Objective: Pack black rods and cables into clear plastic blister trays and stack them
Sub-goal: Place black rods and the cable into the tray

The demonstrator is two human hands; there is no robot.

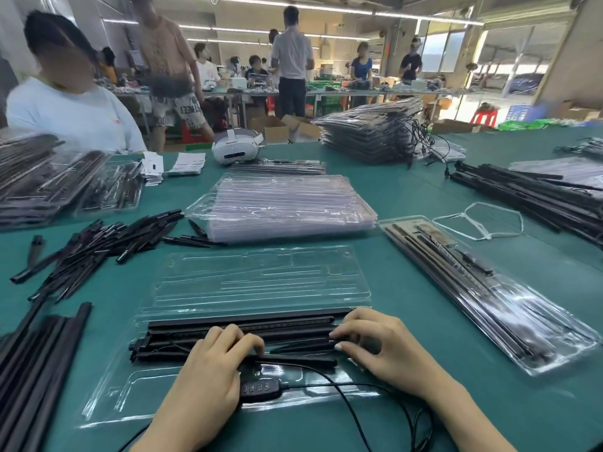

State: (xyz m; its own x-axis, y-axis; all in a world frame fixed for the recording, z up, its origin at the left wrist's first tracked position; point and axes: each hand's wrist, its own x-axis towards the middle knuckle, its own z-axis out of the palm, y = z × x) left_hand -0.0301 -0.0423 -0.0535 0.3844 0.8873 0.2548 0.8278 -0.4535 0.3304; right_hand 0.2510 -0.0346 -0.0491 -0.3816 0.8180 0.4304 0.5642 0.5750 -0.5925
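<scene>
Left hand (208, 363) rests curled fingers on the black rods (241, 331) in the open clear tray (261, 282); right hand (375, 344) pinches the rods' right ends.

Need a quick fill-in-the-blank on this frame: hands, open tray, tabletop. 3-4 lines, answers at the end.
1. Both hands, left hand and right hand, rest on the black ____ in the open blister tray.
2. The table surface is ____ in colour.
3. The cable with the inline controller lies at the tray's ____ edge.
4. The white headset sits ____ the empty tray stack.

Answers: rods; green; near; beyond
</scene>
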